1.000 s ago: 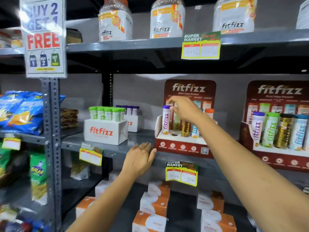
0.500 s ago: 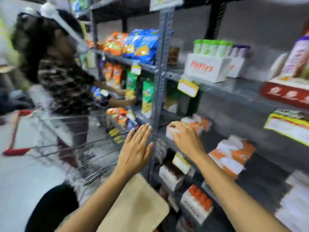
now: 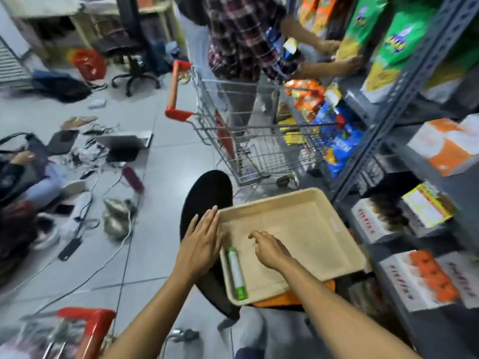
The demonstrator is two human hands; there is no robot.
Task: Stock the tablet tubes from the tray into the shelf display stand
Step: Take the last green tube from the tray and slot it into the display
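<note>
Both hands had dropped from the shelf to the tray [image 3: 305, 218]; right hand [image 3: 269, 251], fingers loosely apart (empty), neared the last green-capped tube [image 3: 236, 272]; left hand [image 3: 201, 243] lay flat, fingers together.

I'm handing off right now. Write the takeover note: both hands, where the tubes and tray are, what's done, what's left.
Left hand: open, empty, fingers spread at the tray's left rim.
Right hand: empty, fingers loosely curled, hovering over the tray beside the tube, not touching it.
Tray: beige, resting on a black stool next to the shelving.
Tablet tube: one white tube with green cap, lying flat along the tray's left wall. No others visible on the tray.
The display stand is out of view.
Left: pick up this last tube and place it in the stand.
</note>
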